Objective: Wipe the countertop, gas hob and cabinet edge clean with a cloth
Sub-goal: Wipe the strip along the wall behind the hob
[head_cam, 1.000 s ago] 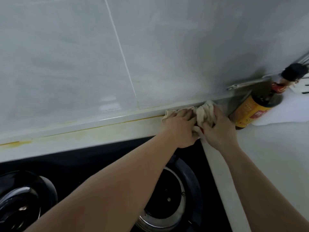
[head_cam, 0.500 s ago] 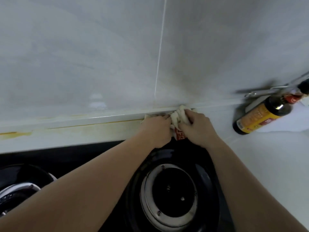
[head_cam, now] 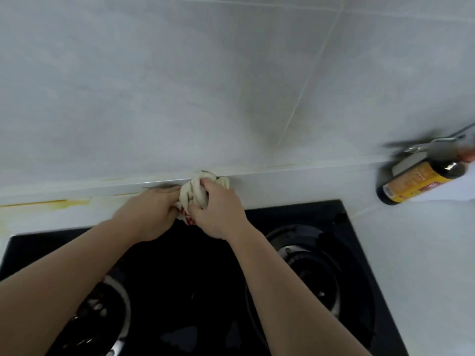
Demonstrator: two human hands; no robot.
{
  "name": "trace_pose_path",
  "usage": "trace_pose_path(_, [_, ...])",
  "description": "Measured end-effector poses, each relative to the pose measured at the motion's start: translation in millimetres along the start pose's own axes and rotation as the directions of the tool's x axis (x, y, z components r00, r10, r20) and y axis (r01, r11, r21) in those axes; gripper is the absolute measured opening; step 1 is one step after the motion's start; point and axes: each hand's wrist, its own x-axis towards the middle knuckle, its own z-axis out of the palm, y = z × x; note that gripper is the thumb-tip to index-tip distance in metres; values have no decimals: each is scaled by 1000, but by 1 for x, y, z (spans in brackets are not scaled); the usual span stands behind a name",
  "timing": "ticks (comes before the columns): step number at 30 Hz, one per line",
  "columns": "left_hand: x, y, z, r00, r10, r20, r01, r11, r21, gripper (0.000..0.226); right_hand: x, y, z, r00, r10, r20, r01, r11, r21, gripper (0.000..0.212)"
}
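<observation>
1. Head view: a bunched cream cloth (head_cam: 199, 192) with a red printed patch sits on the white counter (head_cam: 424, 253) strip behind the black gas hob (head_cam: 200, 265), pressed against the low ledge under the tiled wall (head_cam: 205, 86).
2. The right hand (head_cam: 218, 211) has its fingers curled over the cloth's right side, gripping it.
3. The left hand (head_cam: 149, 214) touches the cloth's left side, fingers stretched along the ledge; whether it grips the cloth cannot be told.
4. A yellow stain (head_cam: 59, 203) marks the ledge seam left of the hands.
5. A dark sauce bottle (head_cam: 421, 181) with a yellow label stands well apart at the right.
</observation>
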Motion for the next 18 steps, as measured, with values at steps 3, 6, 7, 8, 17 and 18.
trace_pose_path(3, [-23,-30,-10,998,-59,-13,59,998,-30,50,5,-24,33,1000,-30,5,30,999,-18,43])
trace_pose_path(6, [-55,-78,-20,994,-104,-16,102,991,-82,55,13,-59,72,995,-79,59,80,997,-17,48])
trace_pose_path(7, [-61,-89,-22,994,-102,-35,98,990,-101,57,15,-67,80,994,-83,74,85,996,-20,46])
trace_pose_path(8, [-69,-100,-24,992,-112,-52,106,988,-112,56,17,-75,89,992,-97,82,99,995,-16,43])
trace_pose_path(17, [-144,-223,-37,951,-279,-134,257,953,-160,51,42,-167,199,961,-205,186,203,979,30,47])
trace_pose_path(18, [-147,-228,-37,946,-297,-127,278,949,-150,51,43,-172,205,961,-206,187,203,979,34,51])
